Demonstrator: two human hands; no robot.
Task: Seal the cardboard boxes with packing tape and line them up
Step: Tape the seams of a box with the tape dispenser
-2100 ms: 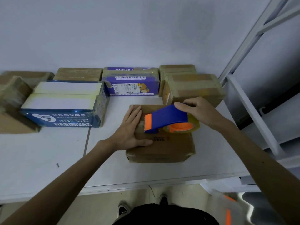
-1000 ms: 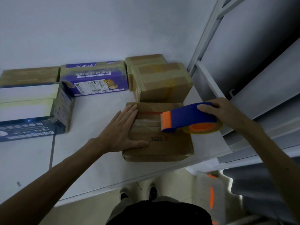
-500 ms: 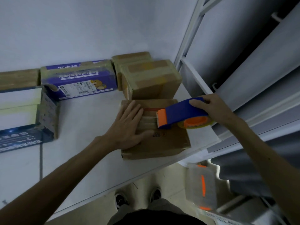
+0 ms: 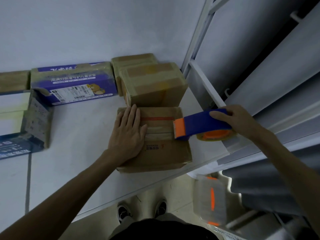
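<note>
A brown cardboard box (image 4: pixel 164 153) lies near the front right corner of the white table (image 4: pixel 78 153). My left hand (image 4: pixel 128 134) presses flat on its left half, fingers straight. My right hand (image 4: pixel 237 120) grips a blue and orange tape dispenser (image 4: pixel 200 125) with a roll of clear tape. Its orange nose sits at the box's right edge. A strip of clear tape (image 4: pixel 159 130) runs across the lid between my left hand and the dispenser.
Sealed brown boxes (image 4: pixel 152 82) stand just behind the box, a purple printed box (image 4: pixel 74 82) to their left, and a blue and white box (image 4: pixel 22 122) at far left. A white metal shelf frame (image 4: pixel 207 94) rises on the right. A plastic container (image 4: pixel 211 201) sits below.
My right hand has drawn the dispenser rightward across the lid to the box's right edge, laying tape. My left hand has stayed flat on the box. The head camera has swung right.
</note>
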